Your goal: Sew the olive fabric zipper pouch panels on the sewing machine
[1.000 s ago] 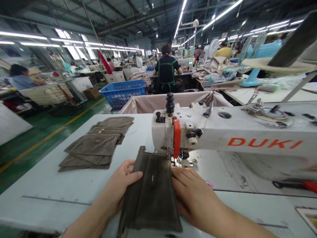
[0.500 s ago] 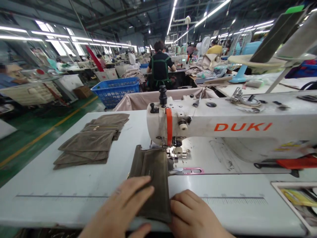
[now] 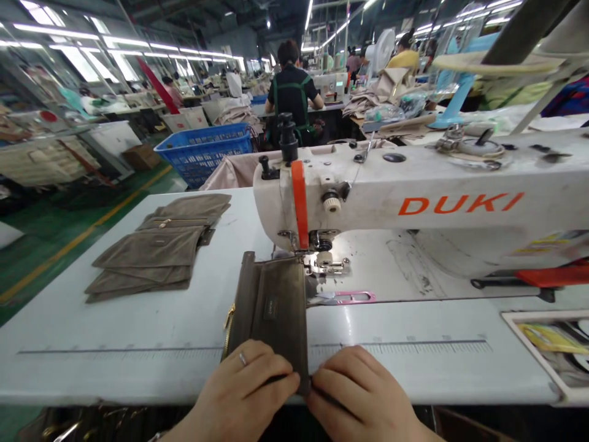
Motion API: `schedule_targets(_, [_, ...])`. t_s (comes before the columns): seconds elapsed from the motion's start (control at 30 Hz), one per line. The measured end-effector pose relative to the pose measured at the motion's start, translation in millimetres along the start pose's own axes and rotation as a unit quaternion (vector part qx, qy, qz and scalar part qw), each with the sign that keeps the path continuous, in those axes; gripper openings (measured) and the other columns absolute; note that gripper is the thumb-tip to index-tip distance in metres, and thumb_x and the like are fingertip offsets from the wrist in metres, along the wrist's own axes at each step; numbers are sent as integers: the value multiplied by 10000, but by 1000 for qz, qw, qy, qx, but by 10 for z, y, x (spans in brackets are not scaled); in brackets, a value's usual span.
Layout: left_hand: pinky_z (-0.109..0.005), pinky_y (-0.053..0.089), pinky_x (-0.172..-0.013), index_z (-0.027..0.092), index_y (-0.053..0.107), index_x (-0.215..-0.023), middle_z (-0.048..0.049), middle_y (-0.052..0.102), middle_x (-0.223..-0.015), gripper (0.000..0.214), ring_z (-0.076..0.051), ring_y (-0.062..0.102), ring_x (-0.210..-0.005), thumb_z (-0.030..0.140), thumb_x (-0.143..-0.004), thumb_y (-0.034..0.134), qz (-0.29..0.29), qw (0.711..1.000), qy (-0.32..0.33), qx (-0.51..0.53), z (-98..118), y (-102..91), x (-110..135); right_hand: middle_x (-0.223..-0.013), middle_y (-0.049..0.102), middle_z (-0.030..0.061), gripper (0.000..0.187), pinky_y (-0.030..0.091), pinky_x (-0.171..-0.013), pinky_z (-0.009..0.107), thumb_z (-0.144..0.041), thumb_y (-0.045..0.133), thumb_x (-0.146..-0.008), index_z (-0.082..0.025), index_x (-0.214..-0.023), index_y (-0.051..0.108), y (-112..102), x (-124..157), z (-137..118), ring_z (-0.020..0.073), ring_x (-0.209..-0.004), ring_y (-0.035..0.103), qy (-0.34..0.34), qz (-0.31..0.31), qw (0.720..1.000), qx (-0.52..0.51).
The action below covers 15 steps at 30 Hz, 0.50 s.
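A dark olive-brown fabric pouch (image 3: 280,307) lies on the machine bed, its far right corner at the presser foot (image 3: 326,265) of the sewing machine (image 3: 427,202). A gold zipper (image 3: 229,319) runs along its left side, and a small label sits on its front. My left hand (image 3: 253,387), a ring on one finger, is closed over the pouch's near end. My right hand (image 3: 359,393) pinches the near right corner, its fingertips almost touching the left ones. Pink-handled thread snips (image 3: 352,298) lie just right of the pouch.
A stack of similar brown pouches (image 3: 156,245) rests on the table at left. Behind the table stand a blue basket (image 3: 205,153) and a cloth-lined bin (image 3: 234,170). An inset tray (image 3: 559,350) holds small items at right. A co-worker (image 3: 292,92) sits ahead, facing away.
My left hand has slid from lying flat on the pouch's middle to its near end, fingers now closed. The right hand stays at the near right corner. The view has shifted slightly.
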<state>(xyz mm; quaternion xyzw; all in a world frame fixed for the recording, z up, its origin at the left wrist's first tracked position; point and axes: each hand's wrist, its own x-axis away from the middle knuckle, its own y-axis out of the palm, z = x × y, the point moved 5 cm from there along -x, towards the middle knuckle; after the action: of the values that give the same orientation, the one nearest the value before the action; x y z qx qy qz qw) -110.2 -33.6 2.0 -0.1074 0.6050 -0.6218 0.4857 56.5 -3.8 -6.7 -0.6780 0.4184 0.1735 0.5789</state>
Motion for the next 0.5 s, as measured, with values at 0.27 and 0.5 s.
schedule_targets(0.27, [-274,488,-645,187,652,-856,-16,640,-758,179,-156,559,-701,140,-948,506,22,999,30,-12,41,13,-125,-743,681,-1,246,464,-679,283,-70,503,-965,-155,-812,675,-15,-27,19,146,-720,604,-15,29,999,2])
schedule_targets(0.5, [-251,460,-656,161,657,-810,-2,688,-807,248,-130,556,-693,117,-991,494,19,998,57,-10,45,-7,-158,-824,732,-52,321,497,-716,223,-126,462,-1032,-194,-811,685,-25,-105,47,91,-708,636,-7,84,996,35])
